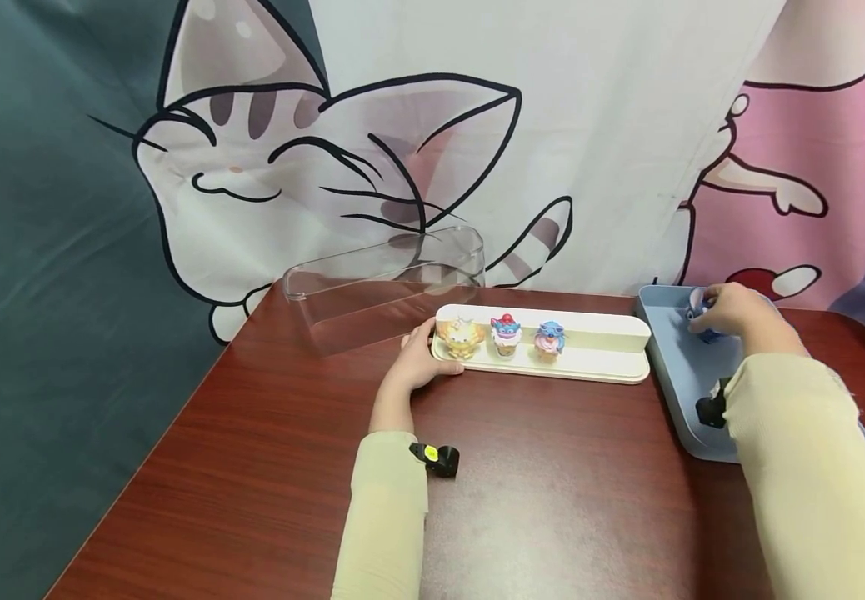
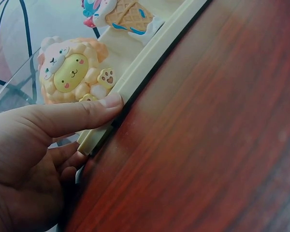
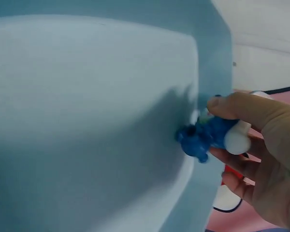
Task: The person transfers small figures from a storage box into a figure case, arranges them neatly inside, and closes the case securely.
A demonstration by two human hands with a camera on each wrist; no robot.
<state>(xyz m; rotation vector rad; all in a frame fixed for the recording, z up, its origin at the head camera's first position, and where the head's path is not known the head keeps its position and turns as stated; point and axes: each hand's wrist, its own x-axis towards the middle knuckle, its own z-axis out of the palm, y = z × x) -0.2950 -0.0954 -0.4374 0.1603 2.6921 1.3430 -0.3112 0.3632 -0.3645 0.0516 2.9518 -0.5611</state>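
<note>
My left hand (image 1: 417,363) grips the left end of a cream stepped display stand (image 1: 607,363), thumb over its front edge. On the stand, a yellow lion-like figurine (image 2: 70,72) sits nearest that thumb. Beside it stand a red-and-blue ice-cream-cone figurine (image 1: 506,335) and a blue-topped one with a pink middle (image 1: 549,340). At the far end of a blue tray (image 1: 691,396), my right hand (image 1: 742,315) pinches a small blue-and-white figurine (image 3: 208,137) between thumb and fingers. In the right wrist view it is tilted, its blue end close over the tray floor.
A clear plastic cover (image 1: 372,304) stands behind and left of the stand, near the curtain (image 1: 612,125) with cartoon prints. The tray's left rim is close to the stand's right end. Everything rests on a reddish-brown wooden table (image 1: 552,492).
</note>
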